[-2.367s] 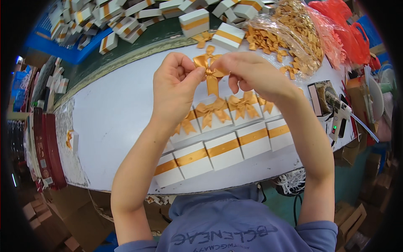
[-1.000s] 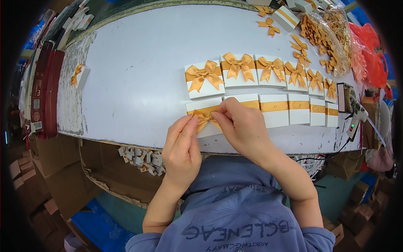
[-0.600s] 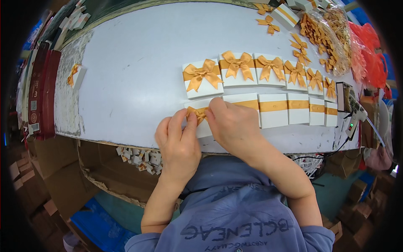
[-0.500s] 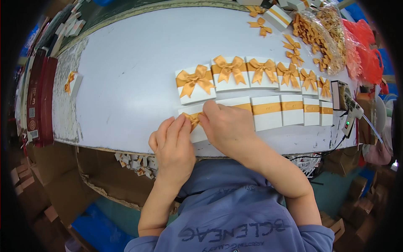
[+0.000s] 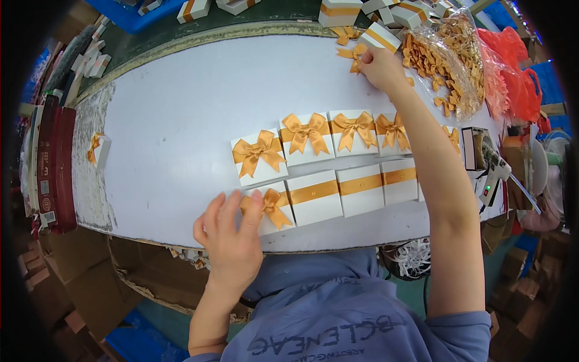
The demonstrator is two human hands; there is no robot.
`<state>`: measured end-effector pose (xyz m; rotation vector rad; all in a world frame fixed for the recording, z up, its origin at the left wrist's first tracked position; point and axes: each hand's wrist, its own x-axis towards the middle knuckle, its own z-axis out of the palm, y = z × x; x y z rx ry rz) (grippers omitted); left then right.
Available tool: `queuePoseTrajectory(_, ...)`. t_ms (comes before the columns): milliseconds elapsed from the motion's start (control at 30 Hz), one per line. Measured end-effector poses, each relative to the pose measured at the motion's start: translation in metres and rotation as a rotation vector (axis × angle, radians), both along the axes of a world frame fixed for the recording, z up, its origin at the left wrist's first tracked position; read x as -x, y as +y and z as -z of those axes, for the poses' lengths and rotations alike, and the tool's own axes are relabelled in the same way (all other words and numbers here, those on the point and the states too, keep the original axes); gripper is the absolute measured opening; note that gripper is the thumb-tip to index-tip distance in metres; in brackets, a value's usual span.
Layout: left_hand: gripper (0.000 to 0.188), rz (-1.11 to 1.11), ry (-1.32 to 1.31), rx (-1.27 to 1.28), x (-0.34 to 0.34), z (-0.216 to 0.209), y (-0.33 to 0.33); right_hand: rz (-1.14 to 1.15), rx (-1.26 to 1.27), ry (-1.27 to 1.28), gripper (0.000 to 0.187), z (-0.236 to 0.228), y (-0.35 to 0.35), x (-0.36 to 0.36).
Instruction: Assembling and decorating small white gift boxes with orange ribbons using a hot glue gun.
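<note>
You seem to be putting bows on boxes. Your left hand is open, fingers spread by the shiny gold ribbon bow on a white square box, first from the left along the bench's near edge. Your right hand is at a loose gold ribbon bow by the far edge; I can't tell if it grips. The next move likely calls for a soft pinch. Dark letters cross your blue shirt; the dark red box by the left edge has tiny print.
</note>
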<state>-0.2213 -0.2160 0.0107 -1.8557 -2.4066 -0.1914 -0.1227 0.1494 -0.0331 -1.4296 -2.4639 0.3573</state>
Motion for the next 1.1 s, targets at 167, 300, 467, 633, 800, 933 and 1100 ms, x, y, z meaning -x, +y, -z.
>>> queuePoseTrajectory(167,0.048,0.125,-0.4,-0.472,0.01,-0.014,0.052,-0.157,0.219,0.05,0.015,-0.031,-0.045,0.004)
queuePoseTrajectory(300,0.048,0.195,-0.266,-0.481,-0.004,-0.026,0.099,-0.257,0.717,0.28,0.019,-0.076,-0.111,-0.005)
queuePoseTrajectory(467,0.035,0.309,-0.298,-0.763,-0.008,-0.008,0.11,-0.297,0.985,0.714,0.016,-0.093,-0.157,-0.039)
queuePoseTrajectory(633,0.02,-0.096,-1.399,-0.795,-0.021,-0.01,0.098,-0.169,1.041,1.007,0.018,-0.079,-0.176,-0.054)
queuePoseTrajectory(800,0.028,0.183,-0.722,-0.938,-0.039,0.002,0.084,-0.196,0.888,1.157,0.014,-0.064,-0.216,-0.037)
queuePoseTrajectory(933,0.035,0.277,-0.818,-0.911,-0.046,0.0,0.068,-0.116,0.903,1.124,0.013,-0.062,-0.217,-0.047)
queuePoseTrajectory(1100,0.023,0.036,-1.378,-0.821,-0.043,-0.016,0.061,-0.159,0.98,1.105,0.012,-0.07,-0.221,-0.054)
